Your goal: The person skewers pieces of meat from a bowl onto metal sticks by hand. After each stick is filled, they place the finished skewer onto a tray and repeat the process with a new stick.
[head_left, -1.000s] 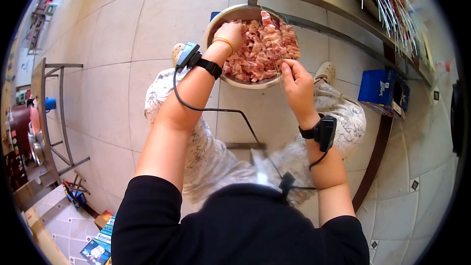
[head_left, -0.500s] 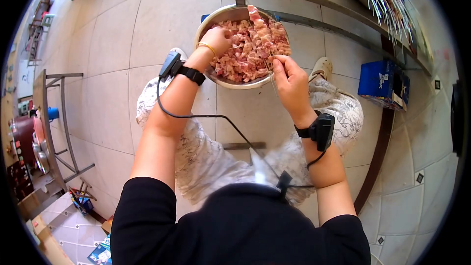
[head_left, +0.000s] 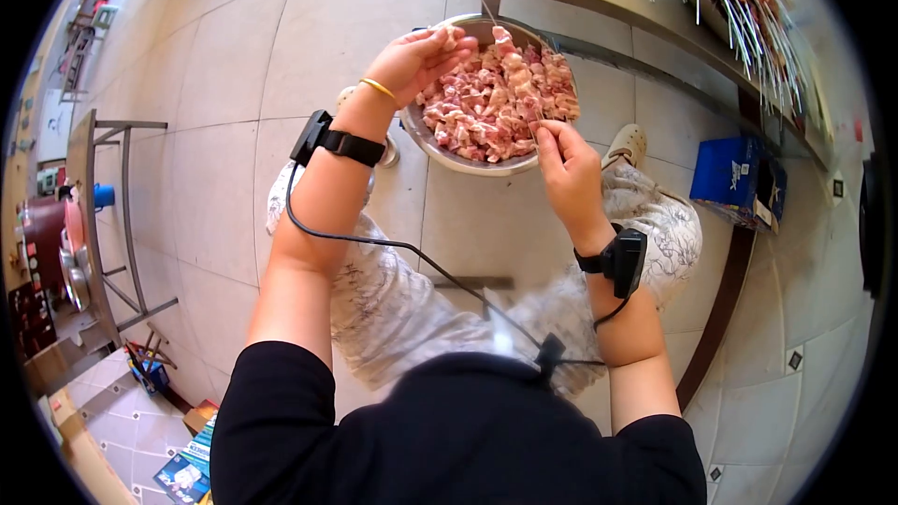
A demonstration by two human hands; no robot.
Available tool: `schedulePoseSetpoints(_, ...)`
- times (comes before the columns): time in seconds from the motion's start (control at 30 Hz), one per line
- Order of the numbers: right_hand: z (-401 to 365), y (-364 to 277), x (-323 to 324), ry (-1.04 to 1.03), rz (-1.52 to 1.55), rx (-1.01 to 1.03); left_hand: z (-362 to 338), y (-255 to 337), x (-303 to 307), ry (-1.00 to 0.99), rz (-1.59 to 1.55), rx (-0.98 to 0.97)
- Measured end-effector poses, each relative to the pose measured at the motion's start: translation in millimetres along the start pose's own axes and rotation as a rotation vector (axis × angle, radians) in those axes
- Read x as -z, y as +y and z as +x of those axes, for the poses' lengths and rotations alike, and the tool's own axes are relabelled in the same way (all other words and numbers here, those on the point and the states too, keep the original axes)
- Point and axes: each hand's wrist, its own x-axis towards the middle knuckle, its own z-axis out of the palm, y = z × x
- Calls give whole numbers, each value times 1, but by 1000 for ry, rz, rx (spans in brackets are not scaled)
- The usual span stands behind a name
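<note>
Risk, in our judgement: sharp tip of skewer (head_left: 520, 79) sits close to left hand (head_left: 412, 56) fingertips, and greasy grip could slip and jab us. Threaded chunks may slide off into bowl (head_left: 468, 161).

Left fingers pinch meat piece (head_left: 453, 35), just beside skewer tip, over bowl's far rim.

Right hand (head_left: 566, 164) fingers clenched on skewer's bare end; skewer runs away from them across meat.

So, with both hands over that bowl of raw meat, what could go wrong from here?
1. The skewer pinched in the right hand points its thin tip toward the left hand, so a fingertip could get pricked.
2. The left hand holds a meat piece right at the rim of the bowl. A slip might drop it onto the floor tiles.
</note>
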Motion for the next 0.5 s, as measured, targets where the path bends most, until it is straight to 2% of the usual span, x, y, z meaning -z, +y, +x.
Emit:
schedulePoseSetpoints(0.1, -4, -7, -3, -89, 22, -23, 5, 5, -2, 15, -195, -98)
schedulePoseSetpoints(0.23, -6, -7, -7, -162, 60, -36, 3, 15, -12, 149, -247, -196)
schedulePoseSetpoints(0.5, -6, -12, -7, -150, 11, -27, 5, 12, -13, 149, -268, -243)
